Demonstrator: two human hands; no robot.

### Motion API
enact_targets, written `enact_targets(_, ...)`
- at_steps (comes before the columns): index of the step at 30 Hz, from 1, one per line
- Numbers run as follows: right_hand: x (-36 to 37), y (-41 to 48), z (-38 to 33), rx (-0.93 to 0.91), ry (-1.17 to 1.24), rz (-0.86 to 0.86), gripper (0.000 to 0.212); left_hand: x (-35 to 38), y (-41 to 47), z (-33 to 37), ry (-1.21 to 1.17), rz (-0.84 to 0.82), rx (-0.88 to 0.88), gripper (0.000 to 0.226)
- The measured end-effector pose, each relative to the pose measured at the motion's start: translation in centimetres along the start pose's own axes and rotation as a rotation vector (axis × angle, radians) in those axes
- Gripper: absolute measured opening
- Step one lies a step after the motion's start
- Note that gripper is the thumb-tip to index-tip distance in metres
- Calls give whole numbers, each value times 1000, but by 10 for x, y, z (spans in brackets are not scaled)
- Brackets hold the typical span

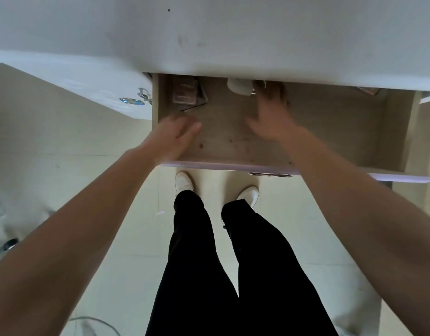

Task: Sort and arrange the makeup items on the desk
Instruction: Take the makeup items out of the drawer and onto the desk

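Note:
An open wooden drawer juts out from under the white desk top. At its back left lies a clear case holding a brownish palette. A white round jar lies at the back middle, half under the desk edge. My right hand reaches deep into the drawer just right of the jar, fingers spread and straight, holding nothing that I can see. My left hand hovers over the drawer's front left corner, blurred, fingers extended and empty.
A lilac drawer front runs along the near edge. Another small item shows at the drawer's back right. A white cabinet with a shiny handle stands to the left. My legs and white shoes are on the pale tiled floor below.

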State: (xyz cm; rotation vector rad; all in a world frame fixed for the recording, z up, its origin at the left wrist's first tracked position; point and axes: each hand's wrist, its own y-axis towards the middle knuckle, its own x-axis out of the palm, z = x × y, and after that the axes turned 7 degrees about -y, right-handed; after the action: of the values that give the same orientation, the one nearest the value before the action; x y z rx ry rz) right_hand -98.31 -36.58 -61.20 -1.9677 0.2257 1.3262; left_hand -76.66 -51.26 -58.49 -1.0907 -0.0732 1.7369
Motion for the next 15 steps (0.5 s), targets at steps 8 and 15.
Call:
enact_targets(8,31,24,-13,-196,-73,-14,74,1,73,3,403,209,43,73)
enact_targets(15,40,-27,7,-126,-49,-24,62,34,85,21,408,38,-150,83)
